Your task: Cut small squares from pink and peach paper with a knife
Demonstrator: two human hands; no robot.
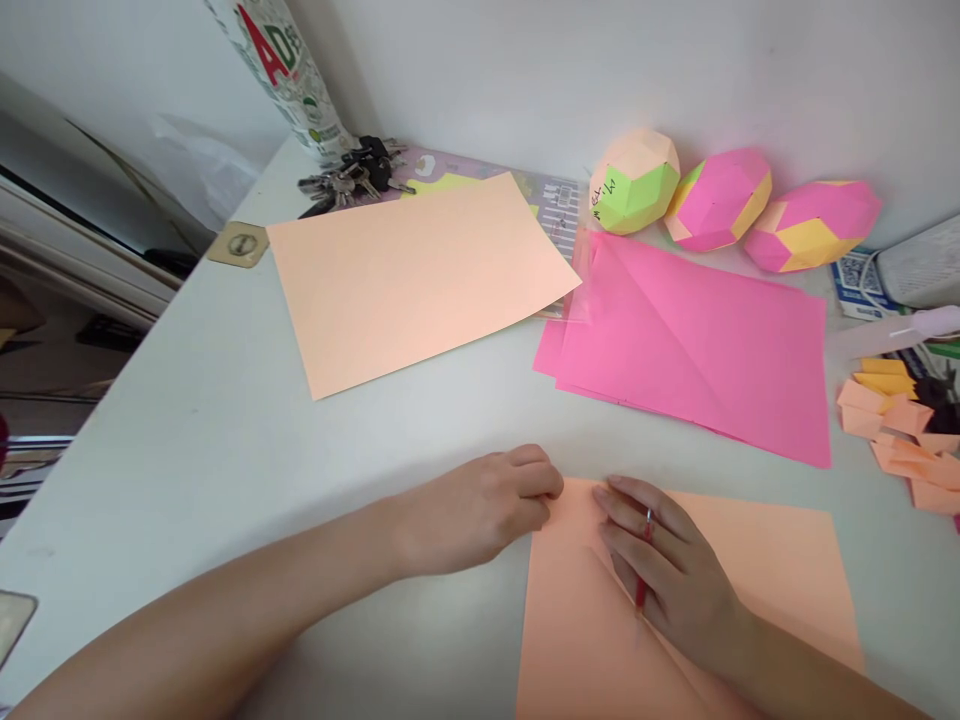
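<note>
A large peach paper (pixel 780 570) with a crease running down it lies at the front right of the table. My left hand (pixel 495 505) is closed at its top left corner; whatever its fingertips pinch is hidden. My right hand (pixel 664 560) rests on the paper near its upper edge, fingers curled around a thin red pen-like tool (pixel 640 594), whose tip is pointing down toward the crease. A second peach sheet (pixel 420 280) lies farther back on the left, its right end slightly raised.
Pink sheets (pixel 697 350) lie behind the right hand. Three folded paper balls (pixel 720 198) stand along the wall. Keys (pixel 360 172) and a patterned tube (pixel 285 75) are at the back left. Small folded peach pieces (pixel 900 430) are piled at the right edge.
</note>
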